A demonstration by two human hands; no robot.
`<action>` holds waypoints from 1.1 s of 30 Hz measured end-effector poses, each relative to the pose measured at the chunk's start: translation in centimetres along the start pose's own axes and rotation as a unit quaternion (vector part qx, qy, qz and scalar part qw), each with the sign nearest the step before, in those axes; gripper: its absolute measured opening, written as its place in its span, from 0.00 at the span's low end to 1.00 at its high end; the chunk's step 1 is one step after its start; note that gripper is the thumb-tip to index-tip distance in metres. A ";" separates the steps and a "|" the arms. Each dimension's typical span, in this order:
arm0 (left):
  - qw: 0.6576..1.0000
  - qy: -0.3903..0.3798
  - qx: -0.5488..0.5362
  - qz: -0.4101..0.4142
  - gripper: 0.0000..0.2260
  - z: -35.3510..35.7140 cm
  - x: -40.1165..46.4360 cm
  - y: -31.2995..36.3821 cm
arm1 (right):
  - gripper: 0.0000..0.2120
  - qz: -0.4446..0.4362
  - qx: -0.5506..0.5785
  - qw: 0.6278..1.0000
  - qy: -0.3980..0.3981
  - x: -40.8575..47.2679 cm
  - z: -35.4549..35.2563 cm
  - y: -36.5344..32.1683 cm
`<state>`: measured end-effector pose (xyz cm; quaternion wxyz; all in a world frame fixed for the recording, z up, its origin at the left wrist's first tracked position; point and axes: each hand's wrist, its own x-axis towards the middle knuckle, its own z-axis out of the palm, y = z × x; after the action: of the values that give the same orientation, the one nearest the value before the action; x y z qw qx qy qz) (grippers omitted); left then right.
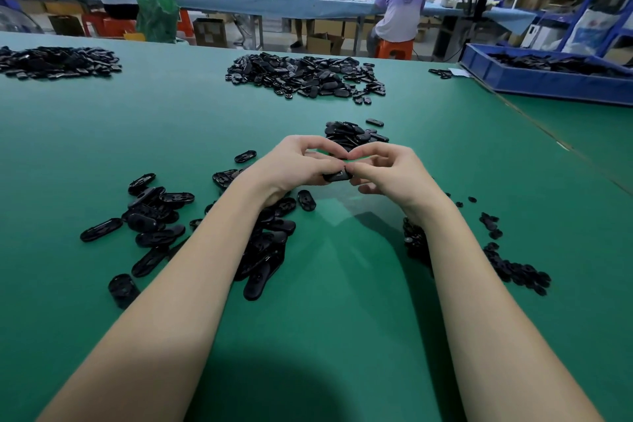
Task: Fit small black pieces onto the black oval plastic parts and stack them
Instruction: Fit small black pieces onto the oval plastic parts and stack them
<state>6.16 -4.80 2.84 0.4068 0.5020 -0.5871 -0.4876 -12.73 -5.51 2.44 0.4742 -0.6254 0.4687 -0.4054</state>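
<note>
Pinching oval part [337, 177] between left hand [298, 164] and right hand [390, 169], both grips closed on it.

A black oval part [337, 177] is held above the green table; loose oval parts [150, 212] lie left, small pieces [513, 267] right.

Only readable text: pale capital letters across the upper back of a lilac T-shirt [404, 0], worn by a person seated at the far bench. First word looks like "CHINA"; the second is too blurred to make out, and so is the printed graphic under it. Nothing legible on the cardboard boxes [209, 31], blue bin [548, 80] or shelf stock.
</note>
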 end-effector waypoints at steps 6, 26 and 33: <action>0.998 0.028 -0.049 -0.031 0.08 1.4 0.3 -0.3 | 0.03 0.012 -0.057 0.997 0.056 0.3 -1.8 -0.3; 0.984 0.130 -0.114 -0.051 0.03 3.4 0.4 -0.2 | 0.06 0.143 -0.424 0.891 0.072 -0.7 -6.3 1.2; 0.984 0.125 -0.119 -0.047 0.02 3.6 0.3 -0.3 | 0.02 0.102 -0.391 0.908 0.108 -0.5 -5.9 1.5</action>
<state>2.71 -4.54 1.82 0.5107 0.5341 -0.4453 -0.5057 -18.75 -6.44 2.29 0.1767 -0.6621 0.6991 -0.2041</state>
